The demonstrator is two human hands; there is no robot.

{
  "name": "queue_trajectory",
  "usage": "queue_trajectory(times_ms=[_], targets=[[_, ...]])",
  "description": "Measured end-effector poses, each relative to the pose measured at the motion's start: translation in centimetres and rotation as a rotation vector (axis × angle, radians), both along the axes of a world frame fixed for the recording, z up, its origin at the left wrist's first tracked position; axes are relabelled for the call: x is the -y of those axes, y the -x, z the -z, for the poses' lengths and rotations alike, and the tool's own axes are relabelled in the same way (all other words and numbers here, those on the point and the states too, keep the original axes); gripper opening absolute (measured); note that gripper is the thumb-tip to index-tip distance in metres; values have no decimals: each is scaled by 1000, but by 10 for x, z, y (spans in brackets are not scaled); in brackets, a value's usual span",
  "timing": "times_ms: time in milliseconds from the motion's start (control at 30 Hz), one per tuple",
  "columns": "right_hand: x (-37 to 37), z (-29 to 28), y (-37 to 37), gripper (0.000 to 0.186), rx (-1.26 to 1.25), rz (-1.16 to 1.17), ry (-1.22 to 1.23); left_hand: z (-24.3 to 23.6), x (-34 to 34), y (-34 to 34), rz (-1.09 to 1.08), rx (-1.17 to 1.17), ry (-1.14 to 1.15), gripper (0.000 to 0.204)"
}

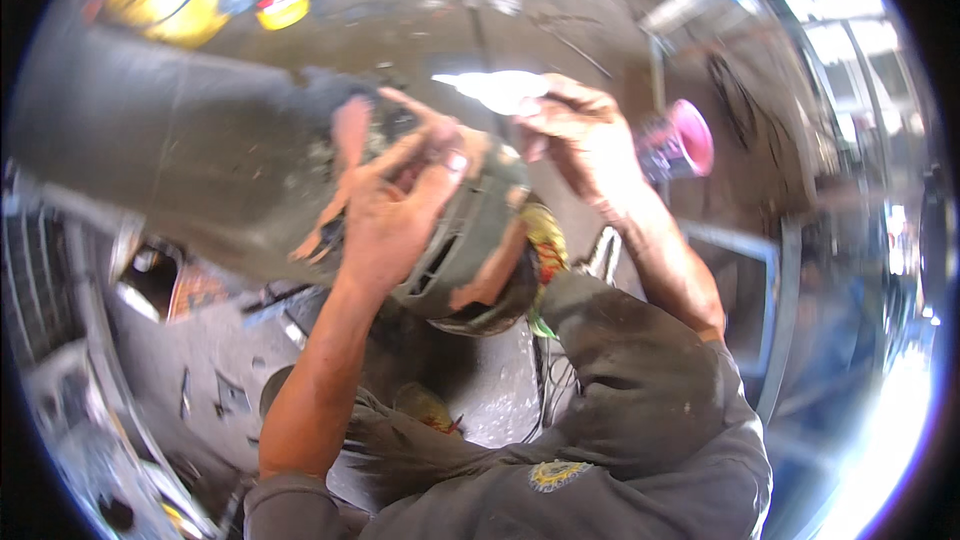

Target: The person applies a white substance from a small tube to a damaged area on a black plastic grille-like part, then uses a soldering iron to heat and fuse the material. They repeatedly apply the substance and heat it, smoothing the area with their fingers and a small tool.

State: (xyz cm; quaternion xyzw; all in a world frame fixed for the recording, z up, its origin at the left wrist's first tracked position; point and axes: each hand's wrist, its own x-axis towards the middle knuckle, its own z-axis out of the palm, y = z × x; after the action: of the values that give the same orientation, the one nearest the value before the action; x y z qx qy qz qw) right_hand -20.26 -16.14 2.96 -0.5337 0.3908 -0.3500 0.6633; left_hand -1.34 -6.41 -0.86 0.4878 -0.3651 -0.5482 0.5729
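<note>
Two hands (400, 210) (580, 135) on one motor housing (470, 240)

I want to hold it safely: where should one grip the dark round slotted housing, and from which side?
Probably grip the dark slotted housing across its curved outer shell, coming from the near left side, as the left hand does. The slots give fingers purchase, while the right hand occupies the far end.

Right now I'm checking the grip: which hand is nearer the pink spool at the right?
Right. The right hand is just left of the pink spool, with no clear gap, while the left hand lies farther left, its fingers spread over the dark slotted housing.
</note>
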Motion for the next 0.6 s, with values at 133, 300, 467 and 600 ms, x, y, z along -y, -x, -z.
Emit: queue_trajectory(times_ms=[133,300,467,600], targets=[[-44,-1,11,18,84,19,-120,-1,7,35,115,-143,149,31],[-60,-5,74,27,-527,-24,602,-13,1,57,46,93,167,29],[-41,84,278,33,-1122,741,168,8,5,18,-30,267,396,29],[-109,256,376,31,-1572,454,-144,6,0,3,-195,239,321,24]])
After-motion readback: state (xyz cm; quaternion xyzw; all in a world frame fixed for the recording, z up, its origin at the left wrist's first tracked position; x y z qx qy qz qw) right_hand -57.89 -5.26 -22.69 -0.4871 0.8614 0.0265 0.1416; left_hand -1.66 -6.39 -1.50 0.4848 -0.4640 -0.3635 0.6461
